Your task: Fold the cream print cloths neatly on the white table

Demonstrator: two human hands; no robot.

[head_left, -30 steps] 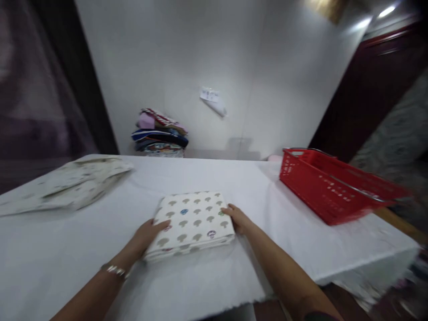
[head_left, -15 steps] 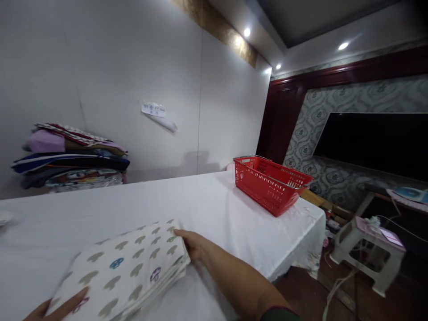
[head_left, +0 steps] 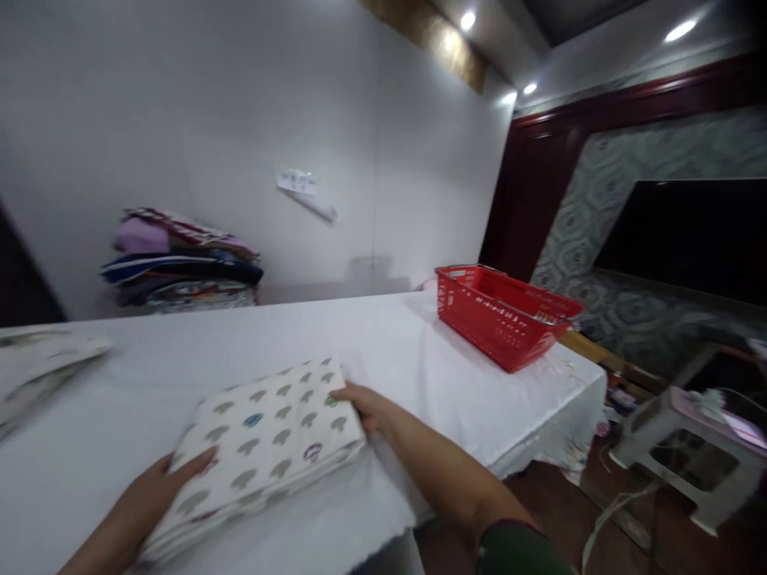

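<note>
A folded white cloth (head_left: pixel 269 439), printed with grey mushroom shapes and a few coloured ones, lies between my hands low in the view, over the front part of the white-covered table. My left hand (head_left: pixel 149 499) grips its left edge, thumb on top and the other fingers hidden. On the right edge, my right hand (head_left: pixel 363 406) holds the cloth the same way, thumb above and fingers underneath. Several folded layers show along its near side. Whether the cloth rests on the table or is slightly raised, I cannot tell.
A red plastic basket (head_left: pixel 503 319) stands at the table's right end. A stack of folded fabrics (head_left: pixel 185 263) sits by the wall at back left. Another pale patterned cloth (head_left: pixel 48 367) lies at the far left. A plastic stool (head_left: pixel 689 439) stands right of the white-covered table (head_left: pixel 383 327).
The view has turned to the left, bringing the other patterned cloth and more of my left hand into sight. Both hands still hold the folded cloth.
</note>
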